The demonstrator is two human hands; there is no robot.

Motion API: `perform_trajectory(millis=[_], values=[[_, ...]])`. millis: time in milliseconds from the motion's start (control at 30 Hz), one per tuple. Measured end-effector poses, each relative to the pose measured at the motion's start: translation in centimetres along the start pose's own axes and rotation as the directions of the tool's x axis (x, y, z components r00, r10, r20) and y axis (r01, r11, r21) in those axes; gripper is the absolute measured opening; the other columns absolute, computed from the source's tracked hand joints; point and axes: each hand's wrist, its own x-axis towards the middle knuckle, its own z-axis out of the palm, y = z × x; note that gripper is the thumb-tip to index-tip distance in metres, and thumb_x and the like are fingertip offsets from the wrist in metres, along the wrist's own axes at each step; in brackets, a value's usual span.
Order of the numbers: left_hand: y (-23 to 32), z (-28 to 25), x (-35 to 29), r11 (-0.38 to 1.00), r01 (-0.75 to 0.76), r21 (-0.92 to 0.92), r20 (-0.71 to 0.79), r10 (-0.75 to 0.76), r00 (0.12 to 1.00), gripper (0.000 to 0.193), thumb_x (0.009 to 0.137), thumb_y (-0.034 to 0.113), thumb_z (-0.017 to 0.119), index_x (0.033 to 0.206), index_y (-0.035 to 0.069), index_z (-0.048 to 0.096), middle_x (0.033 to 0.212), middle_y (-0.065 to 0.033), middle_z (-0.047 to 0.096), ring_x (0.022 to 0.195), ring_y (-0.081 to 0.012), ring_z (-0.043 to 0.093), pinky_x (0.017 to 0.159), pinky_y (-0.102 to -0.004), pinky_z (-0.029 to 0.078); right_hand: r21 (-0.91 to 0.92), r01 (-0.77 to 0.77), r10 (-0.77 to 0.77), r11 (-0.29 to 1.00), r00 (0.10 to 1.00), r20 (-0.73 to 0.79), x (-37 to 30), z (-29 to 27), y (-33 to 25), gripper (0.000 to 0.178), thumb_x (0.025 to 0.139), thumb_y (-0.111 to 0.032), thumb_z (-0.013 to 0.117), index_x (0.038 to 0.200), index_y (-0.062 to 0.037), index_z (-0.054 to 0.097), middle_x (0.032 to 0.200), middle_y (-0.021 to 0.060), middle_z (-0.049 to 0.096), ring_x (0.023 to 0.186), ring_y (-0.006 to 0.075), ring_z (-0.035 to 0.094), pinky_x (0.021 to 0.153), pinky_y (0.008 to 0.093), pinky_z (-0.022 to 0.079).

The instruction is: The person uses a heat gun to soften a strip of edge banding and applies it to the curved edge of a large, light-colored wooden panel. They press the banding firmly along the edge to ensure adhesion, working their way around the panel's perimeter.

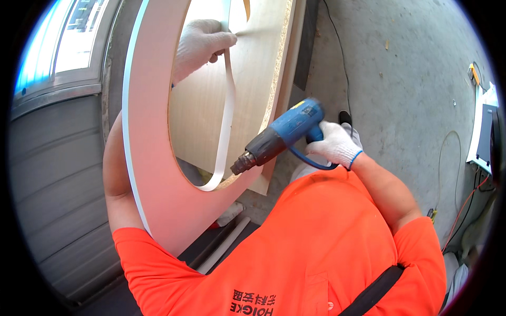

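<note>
Head view: left hand (203, 45) pinches white strip (229, 108), fingers closed; strip meets panel (153, 100) at cutout's lower edge (227, 182). Right hand (337, 145) grips heat gun (287, 129), fingers curled. Advisable: strip taut, nozzle (242, 164) sweeping evenly.

A blue-and-black heat gun (289, 130) is slanting down leftward, its metal nozzle (243, 162) pointing toward a pale panel's (151, 116) oval cutout (227, 183). A white edge-banding strip (226, 124) is meeting the cutout's lower edge and curving up across the opening.
</note>
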Motion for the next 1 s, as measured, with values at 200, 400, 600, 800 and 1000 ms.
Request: perform_trajectory(millis=[200, 400, 600, 800, 1000], values=[[-0.1, -0.5, -0.1, 0.999, -0.039, -0.005, -0.061, 0.039, 0.997, 0.030, 0.100, 0.035, 0.073, 0.096, 0.006, 0.075, 0.080, -0.0001, 0.063, 0.072, -0.0092, 0.057, 0.068, -0.0257, 0.049, 0.222, -0.117, 0.049, 0.968, 0.956, 0.288, 1.9, 3.9, 1.8, 0.037, 0.075, -0.024, 0.086, 0.094, 0.0036, 0.072, 0.083, 0.0121, 0.073, 0.075, 0.0202, 0.070, 0.070, 0.0353, 0.055], [-0.4, -0.9, 0.2, 0.999, -0.049, -0.007, -0.094, 0.048, 0.994, 0.028, 0.099, 0.034, 0.074, 0.094, 0.007, 0.074, 0.079, 0.0006, 0.062, 0.071, -0.0088, 0.056, 0.065, -0.0261, 0.047, 0.266, -0.171, 0.046, 0.949, 0.907, 0.418, 1.7, 4.5, 1.7, 0.031, 0.075, -0.021, 0.086, 0.091, 0.0026, 0.072, 0.078, 0.0101, 0.071, 0.066, 0.0181, 0.067, 0.062, 0.0335, 0.053], [-0.7, -1.2, 0.5, 0.998, -0.061, -0.008, -0.093, 0.060, 0.994, 0.027, 0.098, 0.034, 0.075, 0.092, 0.008, 0.073, 0.077, 0.0008, 0.061, 0.068, -0.0090, 0.055, 0.062, -0.0260, 0.046, 0.278, -0.188, 0.055, 0.942, 0.904, 0.425, 1.5, 5.0, 2.1, 0.029, 0.076, -0.019, 0.085, 0.089, 0.0027, 0.071, 0.076, 0.0100, 0.071, 0.065, 0.0173, 0.067, 0.061, 0.0325, 0.052], [-0.3, -1.2, 0.4, 0.999, -0.052, -0.009, -0.089, 0.051, 0.995, 0.027, 0.098, 0.034, 0.075, 0.090, 0.008, 0.072, 0.077, 0.0010, 0.061, 0.068, -0.0087, 0.056, 0.062, -0.0253, 0.045, 0.324, -0.221, 0.059, 0.920, 0.895, 0.443, 1.9, 5.3, 2.7, 0.027, 0.077, -0.019, 0.084, 0.086, 0.0022, 0.070, 0.074, 0.0098, 0.070, 0.062, 0.0177, 0.066, 0.058, 0.0326, 0.051], [0.3, -1.1, -0.2, 0.998, -0.048, 0.031, -0.107, 0.051, 0.993, 0.028, 0.099, 0.036, 0.074, 0.092, 0.009, 0.074, 0.077, 0.0013, 0.062, 0.070, -0.0088, 0.057, 0.065, -0.0258, 0.047, 0.375, -0.198, 0.037, 0.906, 0.918, 0.394, 2.3, 4.8, 2.6, 0.024, 0.079, -0.018, 0.082, 0.083, 0.0019, 0.070, 0.071, 0.0095, 0.069, 0.061, 0.0176, 0.066, 0.058, 0.0330, 0.051]])
